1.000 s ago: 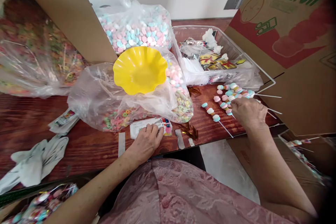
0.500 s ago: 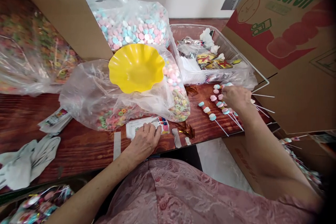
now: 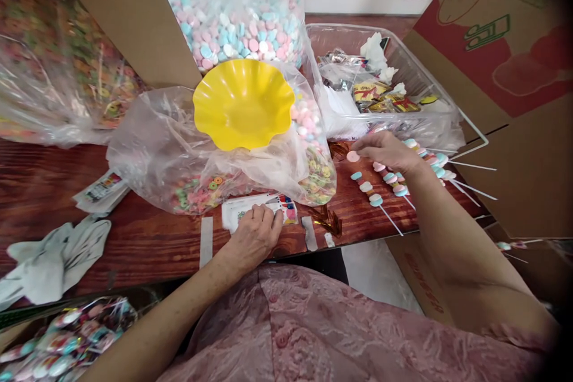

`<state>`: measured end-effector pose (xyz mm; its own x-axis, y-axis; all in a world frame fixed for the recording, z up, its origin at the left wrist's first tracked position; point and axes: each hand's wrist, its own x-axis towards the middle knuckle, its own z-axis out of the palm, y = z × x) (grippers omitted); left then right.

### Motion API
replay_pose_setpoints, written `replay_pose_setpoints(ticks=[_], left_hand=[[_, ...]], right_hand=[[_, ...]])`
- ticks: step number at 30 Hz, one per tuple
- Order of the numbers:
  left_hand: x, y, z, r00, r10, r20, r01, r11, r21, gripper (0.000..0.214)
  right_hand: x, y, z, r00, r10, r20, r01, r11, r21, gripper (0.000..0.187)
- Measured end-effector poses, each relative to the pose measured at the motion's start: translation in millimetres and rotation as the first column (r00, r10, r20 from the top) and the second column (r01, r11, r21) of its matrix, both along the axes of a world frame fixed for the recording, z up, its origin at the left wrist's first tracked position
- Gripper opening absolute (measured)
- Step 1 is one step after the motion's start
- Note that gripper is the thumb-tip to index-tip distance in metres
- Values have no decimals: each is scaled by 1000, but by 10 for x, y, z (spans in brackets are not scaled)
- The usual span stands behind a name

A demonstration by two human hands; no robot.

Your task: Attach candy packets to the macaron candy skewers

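Note:
My left hand (image 3: 256, 231) lies on a small stack of printed white packets (image 3: 235, 208) at the table's front edge, fingers slightly bent over it and nothing gripped. Over to the right, my right hand (image 3: 388, 150) pinches a round pink candy (image 3: 353, 156) at its fingertips. Whether a stick runs behind that candy I cannot tell. Below the fingers lies a candy skewer (image 3: 366, 187) with blue, white and pink pieces on a white stick. Other candy skewers (image 3: 394, 182) lie partly under my right hand and forearm, and more skewers (image 3: 437, 159) are beyond the wrist.
A yellow wavy bowl (image 3: 244, 104) rests on clear bags of candy (image 3: 152, 143). Behind it stands a bag of pastel candies (image 3: 246, 30). A clear plastic tub (image 3: 385, 116) holds wrappers. Cardboard boxes (image 3: 537, 173) flank the table. White gloves (image 3: 58, 256) lie at left.
My right hand has moved left from above the skewers, and a pink candy now shows at its fingertips. My left hand stays on the packets. The camera view has shifted slightly.

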<state>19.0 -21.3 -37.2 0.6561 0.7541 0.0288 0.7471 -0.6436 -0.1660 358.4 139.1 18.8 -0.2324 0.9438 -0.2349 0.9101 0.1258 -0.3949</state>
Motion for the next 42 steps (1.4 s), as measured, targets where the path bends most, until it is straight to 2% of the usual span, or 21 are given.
replay_pose_setpoints(ticks=[3, 6, 9, 12, 14, 16, 19, 21, 23, 29, 32, 35, 39, 42], left_hand=[[10, 4, -11, 1000, -7, -17, 7, 1000, 15, 40], [2, 1, -13, 999, -19, -39, 21, 999, 43, 39], [-21, -4, -15, 999, -19, -32, 21, 999, 48, 35], [-31, -3, -5, 1000, -15, -2, 15, 999, 30, 31], [-23, 3, 19, 1000, -16, 11, 16, 1000, 9, 29], [-7, 14, 58, 1000, -8, 20, 9, 999, -37, 27], [18, 33, 129, 999, 32, 28, -28, 990, -141, 24], [27, 37, 170, 998, 62, 20, -57, 979, -195, 24], [26, 27, 200, 997, 82, 14, -76, 970, -229, 23], [48, -19, 232, 990, 132, 46, -118, 963, -241, 29], [128, -5, 225, 993, 115, 6, -110, 969, -219, 24], [223, 6, 202, 993, 101, -60, -111, 978, -178, 22], [241, -7, 141, 987, 139, -78, -145, 987, -74, 26], [167, -26, 95, 986, 158, -48, -160, 987, -32, 30]], right_hand=[[-263, 5, -64, 989, 147, 18, -145, 984, -108, 19], [-416, -1, -59, 976, 169, 139, -161, 985, -66, 15], [-379, -193, 98, 963, 21, 269, -49, 994, 100, 19], [-208, -629, 196, 905, -227, 361, 124, 950, 286, 28], [-74, -976, 103, 861, -342, 377, 217, 917, 336, 30], [57, -1269, -119, 839, -426, 340, 316, 888, 333, 29], [220, -1510, -528, 915, -372, 156, 297, 883, 364, 28], [291, -1554, -727, 943, -329, 48, 281, 866, 413, 30], [329, -1563, -824, 948, -318, 8, 284, 856, 432, 33], [268, -1681, -836, 954, -296, 45, 233, 829, 509, 38], [195, -1714, -888, 940, -323, 110, 212, 807, 551, 36], [159, -1689, -947, 924, -371, 98, 250, 777, 578, 32], [224, -1646, -879, 899, -437, 9, 353, 738, 575, 31], [322, -1592, -655, 916, -400, -27, 327, 706, 628, 32]])
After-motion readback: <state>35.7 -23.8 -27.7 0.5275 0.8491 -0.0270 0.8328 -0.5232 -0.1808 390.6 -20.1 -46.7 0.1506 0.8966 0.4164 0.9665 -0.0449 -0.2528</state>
